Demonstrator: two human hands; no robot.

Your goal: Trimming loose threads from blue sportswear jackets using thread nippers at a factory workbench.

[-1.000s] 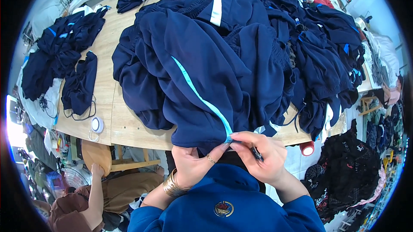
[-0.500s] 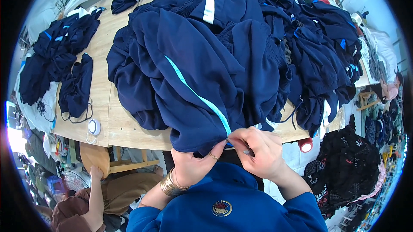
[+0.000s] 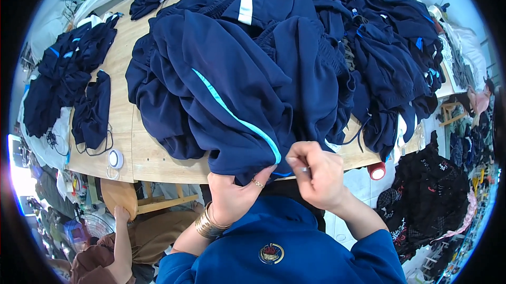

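The left hand (image 3: 237, 194) pinches the lower hem of a navy garment (image 3: 232, 99) with a light-blue stripe, thumb on top, fingers tucked under the cloth. The right hand (image 3: 316, 173) is curled tight just beside it at the same hem, gripping something small and metallic; what it is cannot be told from here. The garment hangs over the near edge of a pale wooden table (image 3: 153, 160), on top of a large heap of navy clothes (image 3: 379, 57). Further left lie smaller navy stacks (image 3: 68, 78), and a small round white object (image 3: 115, 158) sits near the edge. Below the table another person (image 3: 113, 247) crouches by a wooden stool (image 3: 118, 197). Dark clothing (image 3: 421, 199) hangs at the right.
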